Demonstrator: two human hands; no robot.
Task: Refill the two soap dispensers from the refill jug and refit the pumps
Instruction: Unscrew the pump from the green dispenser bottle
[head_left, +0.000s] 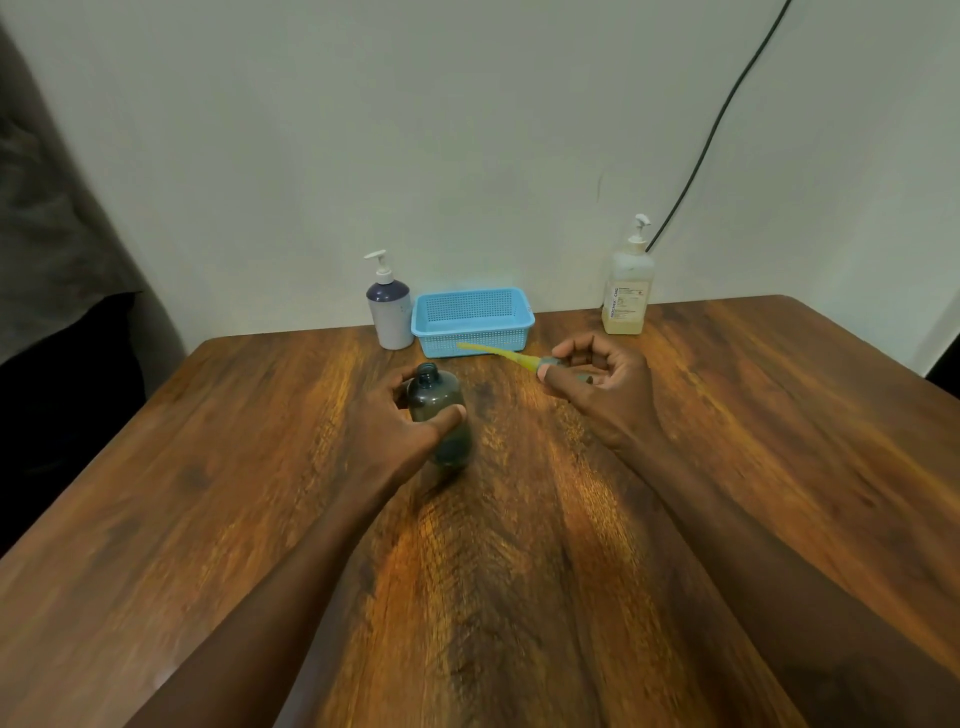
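Observation:
A small dark translucent dispenser bottle (439, 410) stands on the wooden table (519, 519), its neck open with no pump on it. My left hand (400, 421) grips the bottle around its body. My right hand (597, 384) holds the removed pump (550, 364) by its head, with the yellow-coated dip tube (493, 352) pointing left toward the basket. A white dispenser (390, 306) with a dark top and its pump fitted stands at the back. A tall clear bottle (627, 291) with a pump and pale liquid stands at the back right.
A light blue perforated basket (472, 322) sits against the wall between the two back bottles. A black cable (717, 124) runs down the wall behind the tall bottle. A dark curtain hangs at the left. The table's edges fall away left and right.

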